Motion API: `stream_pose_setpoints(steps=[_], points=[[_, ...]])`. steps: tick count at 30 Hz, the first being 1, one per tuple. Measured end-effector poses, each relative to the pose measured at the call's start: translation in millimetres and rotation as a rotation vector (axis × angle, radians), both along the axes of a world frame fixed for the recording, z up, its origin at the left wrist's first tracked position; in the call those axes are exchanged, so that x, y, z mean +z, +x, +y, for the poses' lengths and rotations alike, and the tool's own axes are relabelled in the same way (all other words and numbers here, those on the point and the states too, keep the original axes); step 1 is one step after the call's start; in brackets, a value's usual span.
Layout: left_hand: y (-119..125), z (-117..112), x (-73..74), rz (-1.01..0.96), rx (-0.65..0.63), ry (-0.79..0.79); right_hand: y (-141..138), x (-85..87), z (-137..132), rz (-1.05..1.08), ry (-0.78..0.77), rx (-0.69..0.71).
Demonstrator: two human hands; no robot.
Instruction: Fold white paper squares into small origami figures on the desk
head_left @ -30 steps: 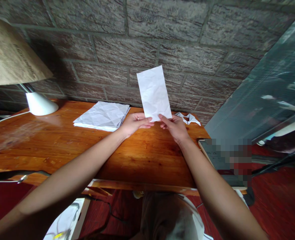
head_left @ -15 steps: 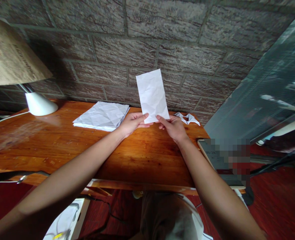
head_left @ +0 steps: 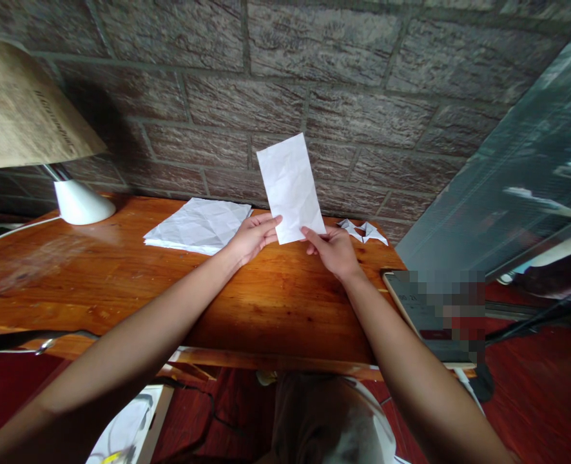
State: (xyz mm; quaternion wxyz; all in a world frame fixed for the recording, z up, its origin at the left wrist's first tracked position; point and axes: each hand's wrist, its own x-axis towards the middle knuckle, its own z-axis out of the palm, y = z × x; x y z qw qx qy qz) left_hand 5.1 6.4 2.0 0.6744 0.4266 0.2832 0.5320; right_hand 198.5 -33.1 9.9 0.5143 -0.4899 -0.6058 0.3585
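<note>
A white, lightly creased rectangle of paper (head_left: 290,187) is held up above the wooden table, tilted to the left. My left hand (head_left: 254,238) pinches its lower left edge, thumb in front and fingers partly behind. At the bottom right, my right hand (head_left: 334,248) grips the sheet with the thumb across its front. Left of my left hand lies a stack of creased white paper (head_left: 198,224). Behind my right hand, small folded white paper pieces (head_left: 363,231) rest near the table's back edge.
A lamp with a printed shade (head_left: 29,109) and white base (head_left: 83,203) stands at the left. A stone-block wall (head_left: 266,103) rises behind the wooden table (head_left: 276,309). At the right edge lies a tablet-like device (head_left: 411,303), partly blurred out. Below left is an open drawer (head_left: 157,412).
The paper has shifted slightly left and tilted further left. My left hand has slid a little up its left edge, while my right hand keeps its hold at the bottom right.
</note>
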Motion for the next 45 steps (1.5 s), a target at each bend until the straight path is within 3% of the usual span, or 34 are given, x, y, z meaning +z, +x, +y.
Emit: stream_pose_setpoints(steps=[5, 11, 17, 24, 37, 45], points=[[0.5, 0.5, 2.9, -0.033, 0.111, -0.011, -5.7, -1.1, -1.9, -0.017, 0.001, 0.027], [-0.7, 2.6, 2.7, -0.075, 0.108, -0.093, -5.7, -0.7, -3.7, -0.039, -0.009, 0.039], [-4.4, 9.5, 6.7, -0.181, 0.251, -0.095, -10.9, -0.9, -7.1, -0.022, -0.071, 0.102], [-10.8, 17.6, 5.7, -0.249, 0.301, -0.13, -13.4, -3.5, -6.9, -0.053, -0.087, 0.122], [-32.6, 32.4, 13.9, -0.341, 0.45, -0.153, -18.3, -8.3, -11.6, -0.044, -0.208, 0.323], [-45.1, 42.1, 8.6, -0.327, 0.492, -0.16, -18.1, -5.4, -14.6, -0.059, -0.292, 0.448]])
